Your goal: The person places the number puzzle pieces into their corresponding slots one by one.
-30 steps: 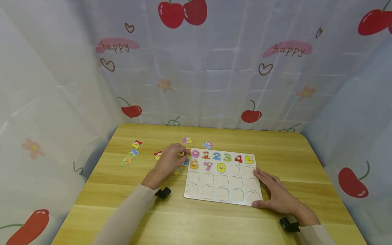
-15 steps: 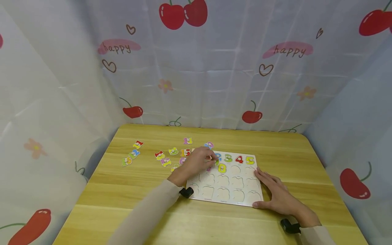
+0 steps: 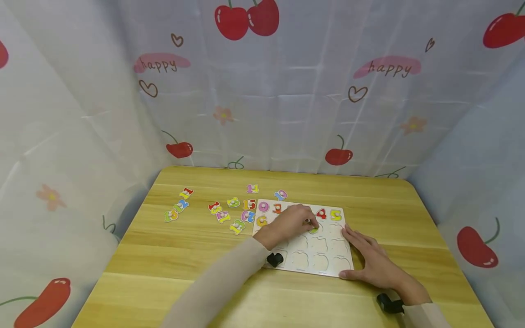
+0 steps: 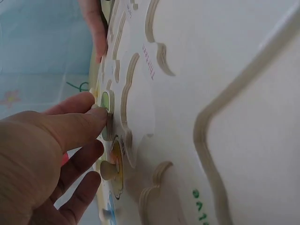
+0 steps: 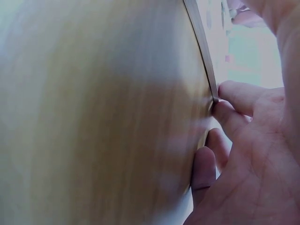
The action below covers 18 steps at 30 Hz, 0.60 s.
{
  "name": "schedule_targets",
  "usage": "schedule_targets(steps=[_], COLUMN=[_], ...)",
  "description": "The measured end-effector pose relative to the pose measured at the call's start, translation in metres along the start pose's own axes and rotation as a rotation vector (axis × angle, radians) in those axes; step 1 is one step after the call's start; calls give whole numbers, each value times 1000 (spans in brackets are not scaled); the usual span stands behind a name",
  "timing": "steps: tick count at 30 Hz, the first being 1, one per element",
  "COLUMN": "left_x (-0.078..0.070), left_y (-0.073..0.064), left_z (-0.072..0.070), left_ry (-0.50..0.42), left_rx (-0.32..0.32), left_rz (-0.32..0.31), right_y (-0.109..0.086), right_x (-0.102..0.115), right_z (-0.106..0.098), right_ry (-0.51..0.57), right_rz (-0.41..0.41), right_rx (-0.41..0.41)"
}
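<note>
A white number puzzle board (image 3: 310, 251) lies on the table under both hands. My left hand (image 3: 293, 222) reaches over its upper half, thumb and finger pinching a green number puzzle piece (image 3: 313, 230) at a recess in the second row. In the left wrist view the green piece (image 4: 107, 104) stands close against the board, beside an orange piece (image 4: 117, 164) with a wooden peg. My right hand (image 3: 375, 264) rests along the board's right edge, fingers extended and thumb at the lower corner. The left hand and forearm hide several of the board's numbers and recesses.
Several loose number pieces lie left of the board, among them a red 15 (image 3: 249, 204) and a yellow-green 13 (image 3: 237, 227). A blue-purple piece (image 3: 280, 195) lies just behind the board. More pieces (image 3: 180, 206) are far left. A printed curtain (image 3: 262, 132) encloses the table.
My left hand has carried the green piece rightward from the loose pieces, across the board to the second row. My right hand has stayed at the board's right edge.
</note>
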<state>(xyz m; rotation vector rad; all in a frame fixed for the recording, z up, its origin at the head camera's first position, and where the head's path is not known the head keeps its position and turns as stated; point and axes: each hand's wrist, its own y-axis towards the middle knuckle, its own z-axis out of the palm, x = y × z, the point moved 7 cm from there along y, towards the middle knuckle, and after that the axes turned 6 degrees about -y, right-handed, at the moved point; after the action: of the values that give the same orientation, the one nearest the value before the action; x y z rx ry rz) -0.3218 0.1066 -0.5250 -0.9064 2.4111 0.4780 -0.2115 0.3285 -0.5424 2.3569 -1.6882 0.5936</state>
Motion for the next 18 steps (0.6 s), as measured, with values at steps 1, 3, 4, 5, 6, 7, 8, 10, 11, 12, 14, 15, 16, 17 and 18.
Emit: schedule_targets(steps=[1,3,4,5,6,7,8,10,11,12,14,15,16,17,18], left_x=[-2,-4,-5,-5,-5,-5,-5,-5,-6,-7,-7,-8,-8,-8,-7], left_y=[1,4,4,5,5,6,6,7,7,8,8,8,8,7,7], left_z=[1,3,4,4,5,5,5,6,6,6,7,7,7,8,9], left_ry=[5,9,3,-5,-10,-16,-19,-20,-21,-16,-10,-5,-8,-9,-11], left_rx=[7,19,23,26,27,28,28,27,26,24,21,20,19,21,24], left_rz=[5,19,21,23,25,27,29,37,45,55,70,73,73,72,68], right_y=[0,1,1,1,1,1,1,1,1,1,1,1,1,0,0], right_x=[0,0,0,0,0,0,0,0,0,0,0,0,0,0,0], right_z=[0,0,0,0,0,0,0,0,0,0,-1,-1,-1,-1,0], right_ry=[-3,-2,-3,-4,-1,-1,1,5,7,10,11,13,14,15,13], right_rz=[-4,-8,-10,-13,-14,-15,-16,-16,-17,-18,-21,-22,-24,-25,-22], right_rx=[-3,-9,-11,-14,-16,-18,-19,-18,-19,-20,-22,-23,-25,-24,-20])
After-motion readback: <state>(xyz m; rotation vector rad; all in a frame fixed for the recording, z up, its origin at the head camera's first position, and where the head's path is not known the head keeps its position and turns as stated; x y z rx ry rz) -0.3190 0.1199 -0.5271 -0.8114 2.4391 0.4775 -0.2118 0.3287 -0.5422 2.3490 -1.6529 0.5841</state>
